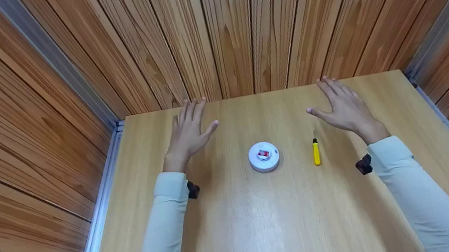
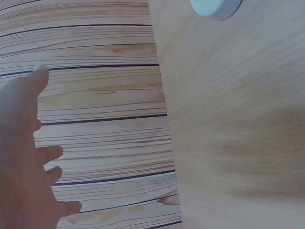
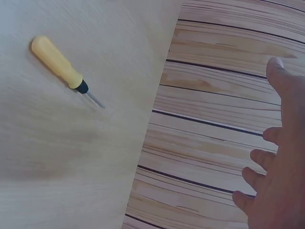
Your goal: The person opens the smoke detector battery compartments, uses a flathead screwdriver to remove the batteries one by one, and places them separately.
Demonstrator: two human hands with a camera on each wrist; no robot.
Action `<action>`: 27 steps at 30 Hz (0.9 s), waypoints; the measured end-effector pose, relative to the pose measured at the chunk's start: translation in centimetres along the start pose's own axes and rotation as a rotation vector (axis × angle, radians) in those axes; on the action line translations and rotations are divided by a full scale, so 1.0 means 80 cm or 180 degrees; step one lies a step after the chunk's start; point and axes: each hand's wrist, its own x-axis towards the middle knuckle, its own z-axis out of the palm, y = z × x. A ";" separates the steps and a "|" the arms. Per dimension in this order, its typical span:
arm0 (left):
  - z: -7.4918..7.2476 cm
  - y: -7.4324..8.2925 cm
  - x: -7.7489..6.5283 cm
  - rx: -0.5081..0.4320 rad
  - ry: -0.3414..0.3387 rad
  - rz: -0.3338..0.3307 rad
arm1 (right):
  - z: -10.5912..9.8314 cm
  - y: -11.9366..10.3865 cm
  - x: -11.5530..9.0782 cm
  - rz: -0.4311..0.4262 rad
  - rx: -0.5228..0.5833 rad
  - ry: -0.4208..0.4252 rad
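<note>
A round white device, with a small red and white patch in its middle, lies on the wooden table between the two hands. Its white edge shows at the top of the left wrist view. To its right lies a screwdriver with a yellow handle, black collar and thin metal shaft pointing away from the person. My left hand hovers with straight, spread fingers, left of the device and holding nothing. The right hand is likewise spread and bare, nearest to the screwdriver but apart from it.
The table meets an upright wood-plank wall at its far edge. Plank walls also stand at both sides, with metal rails along the table's edges. Each wrist carries a small black camera.
</note>
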 end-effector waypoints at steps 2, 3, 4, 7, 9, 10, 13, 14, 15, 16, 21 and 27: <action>0.004 0.000 0.000 -0.0015 0.0021 0.0033 | 0.004 -0.003 0.000 0.0017 0.0068 0.0028; 0.005 0.000 0.000 -0.0031 0.0041 0.0047 | 0.006 -0.004 0.000 0.0022 0.0097 0.0053; 0.007 0.000 -0.001 -0.0050 0.0056 0.0057 | 0.008 -0.006 0.000 0.0026 0.0120 0.0070; 0.011 0.000 -0.001 -0.0137 0.0129 0.0091 | 0.012 -0.009 -0.002 0.0028 0.0172 0.0122; 0.014 0.001 -0.002 -0.0184 0.0187 0.0093 | 0.016 -0.011 -0.003 0.0002 0.0191 0.0174; 0.016 0.002 -0.003 -0.0206 0.0217 0.0097 | 0.018 -0.011 -0.004 -0.0005 0.0206 0.0190; 0.022 0.004 -0.004 -0.0257 0.0311 0.0131 | 0.024 -0.013 -0.007 -0.0021 0.0249 0.0239; 0.024 0.005 -0.004 -0.0273 0.0333 0.0140 | 0.026 -0.014 -0.008 -0.0022 0.0267 0.0245; 0.026 0.006 -0.004 -0.0291 0.0357 0.0157 | 0.028 -0.015 -0.008 -0.0021 0.0286 0.0248; 0.027 0.007 -0.005 -0.0311 0.0380 0.0171 | 0.030 -0.016 -0.009 -0.0019 0.0308 0.0244; 0.034 0.010 -0.008 -0.0396 0.0506 0.0238 | 0.039 -0.021 -0.012 -0.0062 0.0416 0.0292; 0.045 0.014 -0.012 -0.0498 0.0645 0.0311 | 0.048 -0.028 -0.015 -0.0059 0.0579 0.0311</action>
